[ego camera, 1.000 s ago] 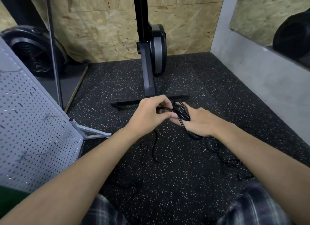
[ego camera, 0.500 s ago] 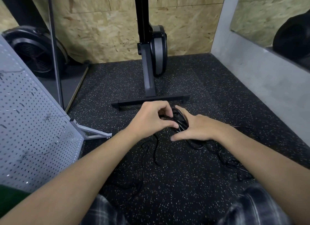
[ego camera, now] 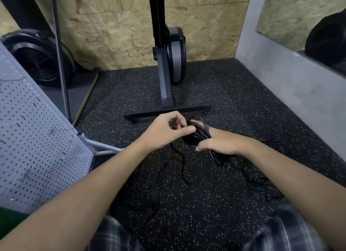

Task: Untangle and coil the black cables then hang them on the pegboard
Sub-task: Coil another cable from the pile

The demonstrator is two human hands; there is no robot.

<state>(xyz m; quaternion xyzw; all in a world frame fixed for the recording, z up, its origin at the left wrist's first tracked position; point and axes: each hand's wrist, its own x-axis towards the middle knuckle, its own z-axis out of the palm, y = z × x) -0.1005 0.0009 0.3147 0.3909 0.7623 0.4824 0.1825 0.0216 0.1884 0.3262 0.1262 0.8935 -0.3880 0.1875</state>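
Above the speckled floor (ego camera: 187, 209), my left grip (ego camera: 163, 133) pinches the black cables (ego camera: 199, 136). My right grip (ego camera: 221, 146) curls round their coil, pegboard (ego camera: 37, 147) at left.

Room setting. Black rubber floor (ego camera: 187, 204) flecked with white, bounded at its far edge by a wall of oriented strand board (ego camera: 116, 31) and at its right edge by a grey concrete wall (ego camera: 292, 86) topped by a mirror-like panel (ego camera: 280, 13). At the centre of the far edge, a black upright post (ego camera: 158, 16) with a grey-and-black wheel housing (ego camera: 177, 54) stands on a flat crossbar foot (ego camera: 168, 111). In the far left corner are a black round fan-like housing (ego camera: 37, 58) and a thin dark pole (ego camera: 59, 54). Lighting is dim and even.
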